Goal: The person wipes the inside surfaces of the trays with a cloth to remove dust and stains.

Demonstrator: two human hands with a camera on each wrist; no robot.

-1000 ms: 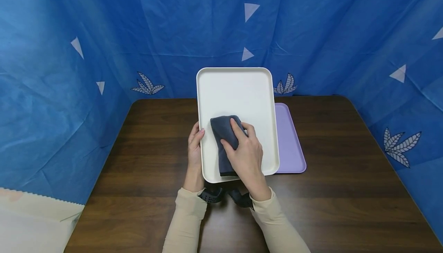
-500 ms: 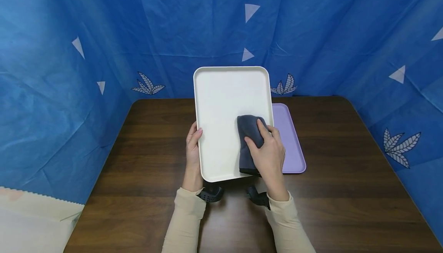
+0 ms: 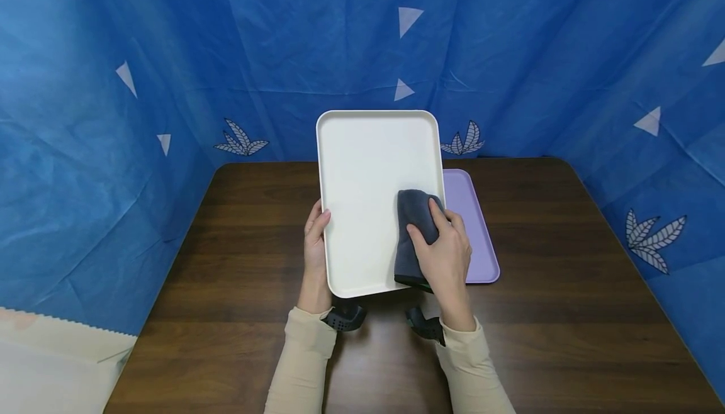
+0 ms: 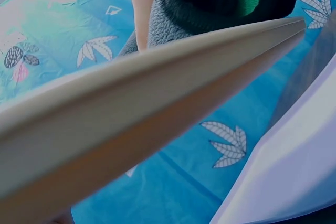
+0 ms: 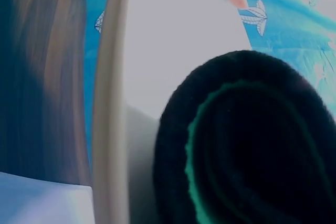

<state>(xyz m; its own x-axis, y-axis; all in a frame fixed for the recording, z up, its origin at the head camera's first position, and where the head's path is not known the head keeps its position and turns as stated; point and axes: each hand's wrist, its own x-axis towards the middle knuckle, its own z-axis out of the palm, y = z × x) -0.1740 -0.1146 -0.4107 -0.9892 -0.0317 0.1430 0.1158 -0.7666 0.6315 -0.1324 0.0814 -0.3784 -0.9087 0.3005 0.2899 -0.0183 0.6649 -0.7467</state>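
Observation:
A white rectangular tray [image 3: 374,162] is held up, tilted toward me, above the table. My left hand [image 3: 316,250] grips its left edge, thumb over the rim and the other fingers mostly hidden behind. With my right hand [image 3: 447,253] I hold a folded dark grey cloth [image 3: 405,258] against the lower right of the tray's inner face; thumb and fingers pinch it. Green lining shows inside the cloth [image 5: 241,72] in the right wrist view. From the left wrist, the tray [image 4: 157,90] appears edge-on, with the cloth [image 4: 231,3] beyond its rim.
A purple tray [image 3: 481,244] lies on the dark wooden table [image 3: 566,275], partly hidden behind the white one. Blue patterned curtain [image 3: 283,55] encloses the back and sides. Each wrist wears a black camera mount [image 3: 347,318].
My right hand has slid the cloth from the tray's lower middle to its right edge, mostly in the first half second. The white tray has shifted slightly left; my left hand keeps its grip.

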